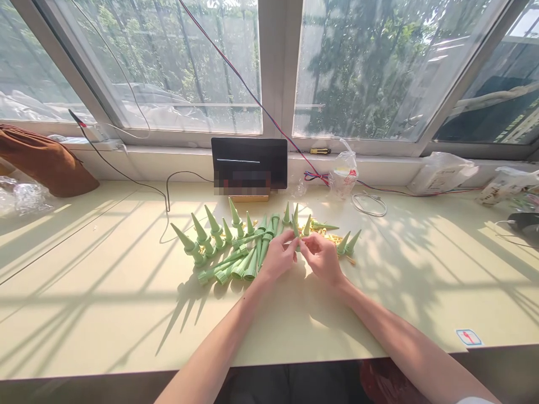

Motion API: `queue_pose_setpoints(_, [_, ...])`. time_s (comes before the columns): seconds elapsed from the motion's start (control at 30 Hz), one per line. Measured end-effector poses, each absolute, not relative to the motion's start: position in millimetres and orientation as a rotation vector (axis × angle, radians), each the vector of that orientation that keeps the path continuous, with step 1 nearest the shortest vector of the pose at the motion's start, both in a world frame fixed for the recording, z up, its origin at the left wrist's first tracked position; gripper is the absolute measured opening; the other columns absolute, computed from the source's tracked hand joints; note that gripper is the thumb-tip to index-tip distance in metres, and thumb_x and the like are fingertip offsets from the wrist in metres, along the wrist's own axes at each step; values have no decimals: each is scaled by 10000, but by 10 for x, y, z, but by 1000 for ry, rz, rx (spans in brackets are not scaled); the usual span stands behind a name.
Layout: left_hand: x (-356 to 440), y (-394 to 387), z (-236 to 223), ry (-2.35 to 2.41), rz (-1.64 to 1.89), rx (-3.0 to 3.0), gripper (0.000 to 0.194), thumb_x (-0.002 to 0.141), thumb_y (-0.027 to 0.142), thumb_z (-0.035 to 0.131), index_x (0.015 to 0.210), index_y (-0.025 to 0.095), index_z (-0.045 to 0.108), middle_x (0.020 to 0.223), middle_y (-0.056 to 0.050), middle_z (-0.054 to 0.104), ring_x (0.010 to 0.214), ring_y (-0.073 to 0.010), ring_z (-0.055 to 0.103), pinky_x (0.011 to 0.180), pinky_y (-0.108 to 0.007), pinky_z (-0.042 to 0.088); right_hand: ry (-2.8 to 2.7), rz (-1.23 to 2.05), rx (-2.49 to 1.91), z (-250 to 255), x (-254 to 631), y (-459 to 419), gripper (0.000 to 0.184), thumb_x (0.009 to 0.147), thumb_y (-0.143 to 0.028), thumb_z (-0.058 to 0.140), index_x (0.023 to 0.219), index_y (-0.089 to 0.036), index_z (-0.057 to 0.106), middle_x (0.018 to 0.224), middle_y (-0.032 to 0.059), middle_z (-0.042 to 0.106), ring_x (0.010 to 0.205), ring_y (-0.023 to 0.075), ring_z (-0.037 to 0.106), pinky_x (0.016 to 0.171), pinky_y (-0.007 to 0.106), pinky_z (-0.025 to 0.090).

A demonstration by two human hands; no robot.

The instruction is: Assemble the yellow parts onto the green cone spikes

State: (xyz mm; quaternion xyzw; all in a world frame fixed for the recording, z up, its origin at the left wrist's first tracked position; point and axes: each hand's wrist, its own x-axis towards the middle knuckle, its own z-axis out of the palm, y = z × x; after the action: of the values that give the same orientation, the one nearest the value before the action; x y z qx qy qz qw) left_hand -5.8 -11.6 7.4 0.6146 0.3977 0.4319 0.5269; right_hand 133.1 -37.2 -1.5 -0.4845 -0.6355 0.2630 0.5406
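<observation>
Several green cone-shaped plastic spikes [219,247] lie and stand in a heap at the middle of the pale table [105,303]. My left hand [278,257] and my right hand [322,255] meet just in front of the heap, fingers pinched together on one green spike [296,231] whose tip pokes up between them. Small yellow pieces [334,239] lie scattered behind my right hand, next to two more upright spikes [348,243].
A dark tablet [249,164] leans against the window sill behind the heap. A brown bag [44,160] sits far left. Plastic bags [344,175] and a coiled white cable [369,204] lie to the right, with red and black wires along the sill.
</observation>
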Motion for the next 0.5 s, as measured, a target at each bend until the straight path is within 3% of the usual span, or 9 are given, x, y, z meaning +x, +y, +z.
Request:
queue_pose_setpoints(0.3, [-85, -130, 113, 718, 976, 1338, 247, 845, 365, 640, 974, 161, 590, 760, -26, 606, 644, -111, 548, 547, -235, 453, -1632, 532, -1122, -3, 1345, -387, 158, 861, -268, 576, 720, -197, 595, 593, -9, 634, 509, 141, 596, 541, 268, 476])
queue_pose_setpoints(0.5, [-61, -129, 76, 735, 940, 1310, 310, 850, 389, 646, 1050, 166, 565, 789, -30, 631, 638, -107, 555, 576, -243, 463, -1633, 599, -1105, -17, 1363, -380, 142, 862, -253, 564, 731, -203, 593, 595, -1, 667, 516, 150, 620, 555, 272, 500])
